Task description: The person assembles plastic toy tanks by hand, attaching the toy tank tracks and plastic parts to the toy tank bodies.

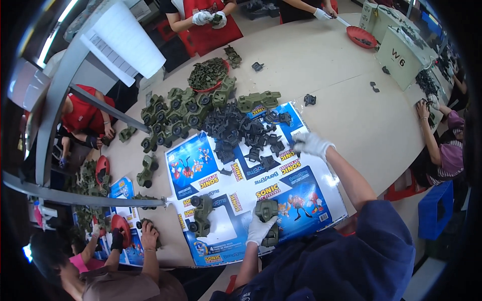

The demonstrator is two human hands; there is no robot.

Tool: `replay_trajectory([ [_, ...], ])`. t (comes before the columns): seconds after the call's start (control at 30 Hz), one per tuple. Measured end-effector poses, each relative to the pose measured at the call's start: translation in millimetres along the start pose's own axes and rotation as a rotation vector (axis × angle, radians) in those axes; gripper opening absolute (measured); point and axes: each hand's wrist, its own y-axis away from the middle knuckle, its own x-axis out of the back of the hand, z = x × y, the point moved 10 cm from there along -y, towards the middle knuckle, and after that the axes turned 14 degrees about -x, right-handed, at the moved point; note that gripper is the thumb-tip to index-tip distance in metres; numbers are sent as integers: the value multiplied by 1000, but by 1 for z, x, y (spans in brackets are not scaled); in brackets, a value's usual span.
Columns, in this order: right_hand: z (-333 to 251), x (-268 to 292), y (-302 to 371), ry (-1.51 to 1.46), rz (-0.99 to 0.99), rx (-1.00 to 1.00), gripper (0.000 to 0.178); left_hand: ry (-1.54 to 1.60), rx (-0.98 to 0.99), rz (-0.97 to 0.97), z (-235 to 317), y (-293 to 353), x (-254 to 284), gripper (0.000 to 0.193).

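Observation:
My left hand (261, 229), in a white glove, is closed around an olive-green toy vehicle (266, 209) over the printed cardboard sheet (216, 242). My right hand (315, 144), gloved too, is over the right edge of the sheet, beside a heap of black plastic parts (228, 125). Its fingertips are drawn together and blurred; what they hold, if anything, I cannot make out. Left of my left hand, another green toy vehicle (201, 215) with black wheels lies on the sheet.
Many green vehicles (175, 113) crowd the table behind the sheet, near a red bowl of small green parts (207, 73). A grey metal frame (95, 201) reaches in from the left. Co-workers sit around the table. A red dish (361, 37) stands far right.

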Motion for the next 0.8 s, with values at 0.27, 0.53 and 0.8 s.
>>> replay_trajectory([
  [0.27, 50, -72, 89, 132, 309, 212, 42, -81, -108, 10, 2, -20, 2, 94],
  [0.53, 127, -64, 64, -604, 125, -152, 37, -87, 84, 49, -20, -32, 8, 73],
  [0.8, 44, -83, 92, 368, 366, 17, 72, -66, 19, 50, -16, -18, 3, 101],
])
